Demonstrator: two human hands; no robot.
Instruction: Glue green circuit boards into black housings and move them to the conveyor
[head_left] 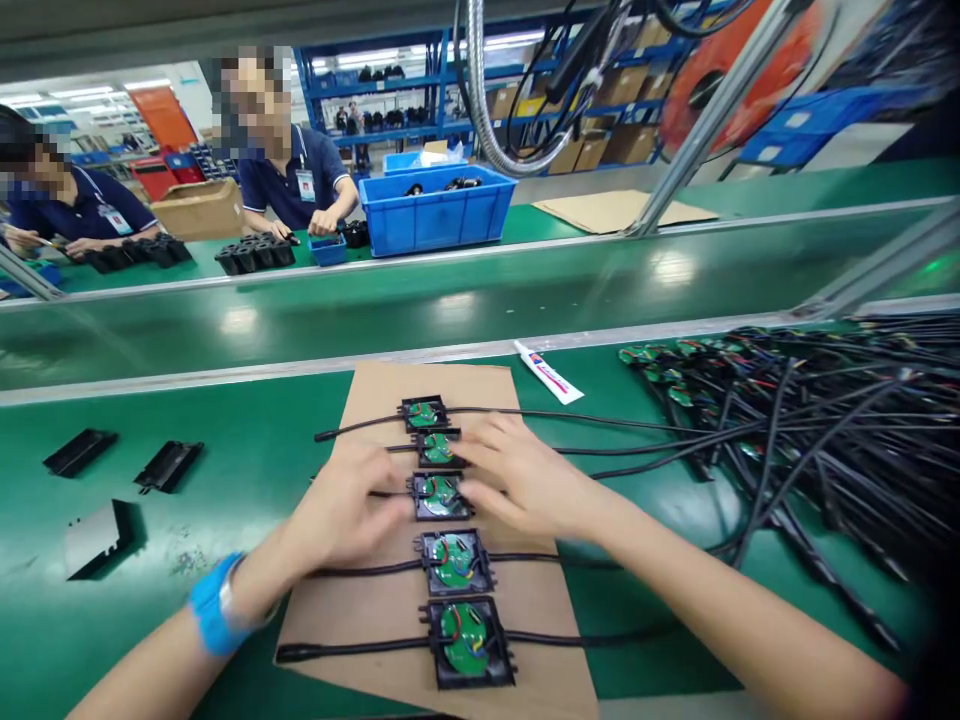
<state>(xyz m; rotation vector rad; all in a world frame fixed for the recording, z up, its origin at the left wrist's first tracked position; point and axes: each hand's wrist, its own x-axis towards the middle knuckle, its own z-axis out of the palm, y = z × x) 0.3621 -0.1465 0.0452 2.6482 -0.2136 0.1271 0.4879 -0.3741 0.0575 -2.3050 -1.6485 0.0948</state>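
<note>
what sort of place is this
Most likely an electronics assembly factory: circuit boards sit in a row of black cases, two people in navy shirts work at a green bench, and blue shelves stand behind.

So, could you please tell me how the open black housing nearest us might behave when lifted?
The housing looks rigid, judging by its straight walls. The cables leaving both sides would probably bend and tug at it. Its uncovered green board may be fragile.

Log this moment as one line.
left hand: left of middle case | right hand: right of it | contact: blurred, unclear | cardboard: five open cases, green boards inside | white tube: beyond cases
</note>
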